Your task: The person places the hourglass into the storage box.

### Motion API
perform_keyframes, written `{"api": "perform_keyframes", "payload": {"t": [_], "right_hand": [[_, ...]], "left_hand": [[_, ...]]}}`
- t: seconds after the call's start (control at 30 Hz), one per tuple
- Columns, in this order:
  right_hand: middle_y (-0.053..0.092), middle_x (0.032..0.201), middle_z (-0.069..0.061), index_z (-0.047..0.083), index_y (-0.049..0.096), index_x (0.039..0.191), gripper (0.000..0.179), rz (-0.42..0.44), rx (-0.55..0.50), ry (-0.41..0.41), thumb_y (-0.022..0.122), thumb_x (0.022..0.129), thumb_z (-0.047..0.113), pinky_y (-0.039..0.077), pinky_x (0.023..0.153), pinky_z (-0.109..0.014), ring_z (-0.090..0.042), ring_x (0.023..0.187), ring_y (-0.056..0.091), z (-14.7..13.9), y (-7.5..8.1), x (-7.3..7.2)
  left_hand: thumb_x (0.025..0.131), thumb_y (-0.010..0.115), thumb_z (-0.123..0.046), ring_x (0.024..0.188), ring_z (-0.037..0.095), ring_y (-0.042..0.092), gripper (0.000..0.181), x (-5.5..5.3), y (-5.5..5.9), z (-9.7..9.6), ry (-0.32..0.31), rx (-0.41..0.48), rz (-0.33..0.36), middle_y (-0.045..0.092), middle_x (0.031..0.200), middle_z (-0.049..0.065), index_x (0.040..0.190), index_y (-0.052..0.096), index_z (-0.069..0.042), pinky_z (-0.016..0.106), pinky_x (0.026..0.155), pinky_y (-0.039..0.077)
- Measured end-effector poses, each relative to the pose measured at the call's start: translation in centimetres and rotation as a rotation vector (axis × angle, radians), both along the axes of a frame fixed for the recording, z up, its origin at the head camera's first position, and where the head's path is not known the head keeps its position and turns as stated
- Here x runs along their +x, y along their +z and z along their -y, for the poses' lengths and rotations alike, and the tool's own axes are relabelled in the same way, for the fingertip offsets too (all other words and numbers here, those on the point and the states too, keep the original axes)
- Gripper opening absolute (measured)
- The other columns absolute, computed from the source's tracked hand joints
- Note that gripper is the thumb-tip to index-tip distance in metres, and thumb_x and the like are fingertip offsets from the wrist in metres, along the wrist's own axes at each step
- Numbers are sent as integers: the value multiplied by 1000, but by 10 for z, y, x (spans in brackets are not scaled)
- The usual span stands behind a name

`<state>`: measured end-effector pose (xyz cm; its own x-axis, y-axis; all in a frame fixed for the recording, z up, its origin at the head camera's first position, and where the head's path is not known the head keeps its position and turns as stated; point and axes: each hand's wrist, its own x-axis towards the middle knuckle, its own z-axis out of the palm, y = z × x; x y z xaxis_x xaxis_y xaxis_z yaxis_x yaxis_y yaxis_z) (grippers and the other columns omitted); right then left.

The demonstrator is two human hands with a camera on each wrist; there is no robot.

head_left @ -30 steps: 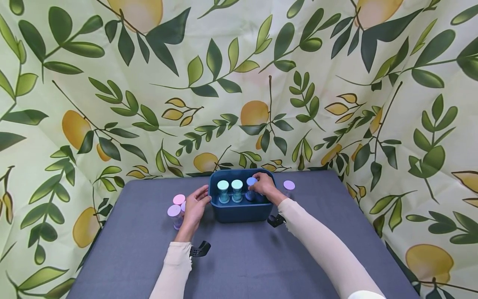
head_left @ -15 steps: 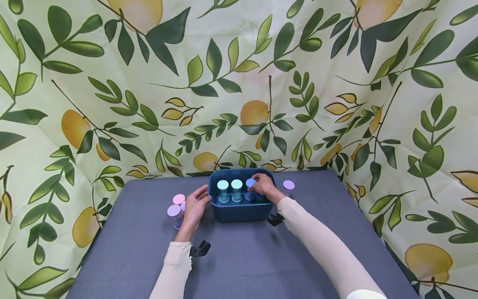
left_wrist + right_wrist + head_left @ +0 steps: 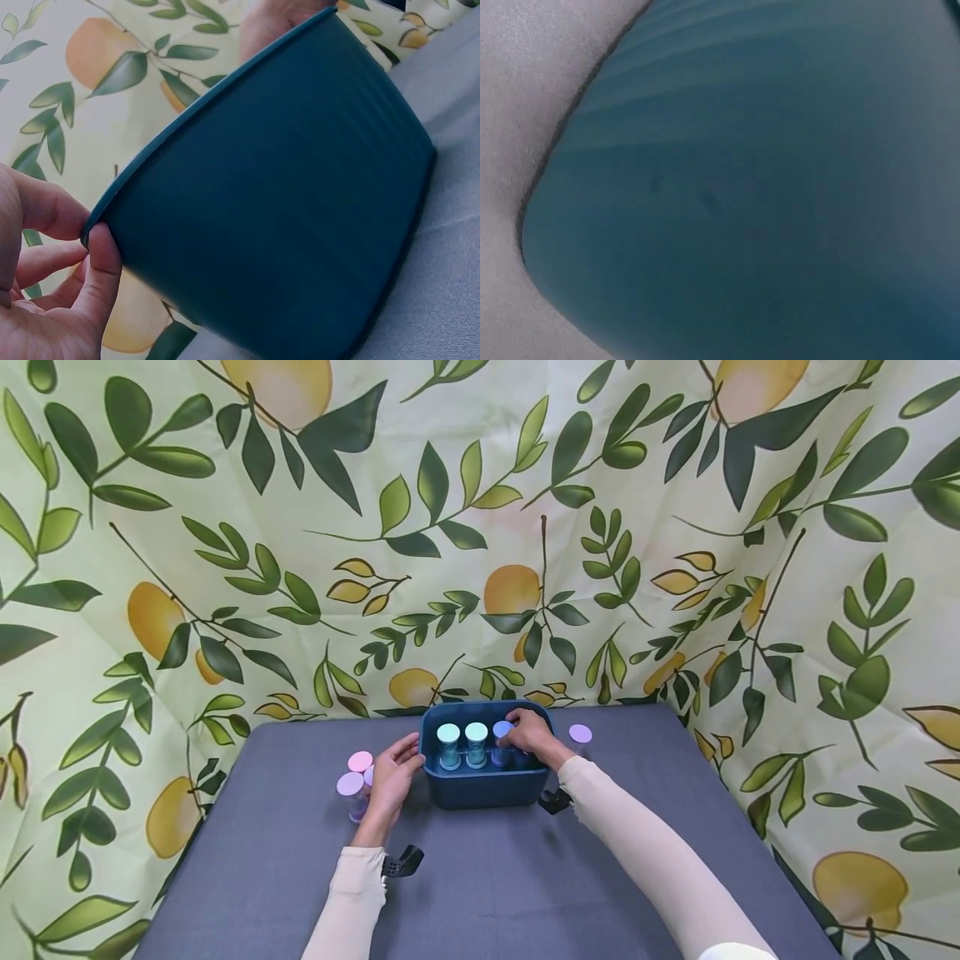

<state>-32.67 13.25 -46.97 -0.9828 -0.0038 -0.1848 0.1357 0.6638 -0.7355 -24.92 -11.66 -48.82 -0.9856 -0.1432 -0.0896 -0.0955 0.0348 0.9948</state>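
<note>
A dark blue plastic bin [image 3: 487, 792] stands upright at the far side of the table. My left hand [image 3: 392, 781] pinches its left rim between thumb and fingers, plainly seen in the left wrist view, where the bin wall [image 3: 262, 187] fills the middle. Inside the bin, two mint-capped hourglasses [image 3: 476, 733] stand side by side. To their right is a blue-capped hourglass [image 3: 502, 729], which my right hand [image 3: 531, 732] grips near the top from the right. That hand covers the bin's right end. Only the bin's outer wall [image 3: 705, 225] and the tablecloth show in the right wrist view.
Left of the bin, beside my left hand, stand a pink-capped hourglass [image 3: 360, 762], a lavender-capped one [image 3: 351, 787] and another partly hidden behind the fingers. A purple-capped hourglass [image 3: 580, 735] stands right of the bin. A patterned cloth backdrop [image 3: 487, 527] rises behind the grey table [image 3: 480, 877].
The blue-capped hourglass has shifted very slightly left and down inside the bin with my right hand. My left hand stays on the rim.
</note>
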Motion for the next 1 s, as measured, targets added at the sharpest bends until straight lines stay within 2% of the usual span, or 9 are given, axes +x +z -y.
{"api": "perform_keyframes", "payload": {"t": [0.27, 0.57, 0.8, 1.0], "right_hand": [[69, 114, -16, 3, 61, 119, 47, -82, -55, -10, 79, 77, 12, 50, 94, -40, -27, 103, 63, -6, 11, 3], [66, 122, -19, 1, 59, 126, 50, -160, -139, 7, 77, 81, 13, 51, 97, -43, -31, 115, 62, -15, 33, 9], [64, 127, -18, 3, 58, 128, 50, -174, -228, -13, 76, 82, 11, 51, 101, -43, -31, 119, 61, -23, 47, 20], [62, 130, -17, 5, 58, 129, 48, -220, -225, -13, 75, 84, 12, 53, 99, -45, -31, 120, 62, -32, 52, 33]], "left_hand": [[92, 59, -2, 125, 31, 55, 46, 0, 2, 0, -10, 6, -7, 58, 136, 19, 138, 55, -5, 47, 109, 45], [92, 59, -3, 123, 29, 56, 46, 1, 1, -1, -1, -5, 5, 59, 135, 17, 137, 57, -7, 46, 107, 46], [92, 59, -2, 123, 30, 56, 46, 0, -1, -1, -1, 8, -3, 59, 135, 18, 137, 56, -6, 47, 107, 46], [92, 59, -2, 124, 33, 56, 46, 0, -1, -2, -10, 7, -13, 58, 135, 20, 138, 55, -5, 48, 108, 45]]}}
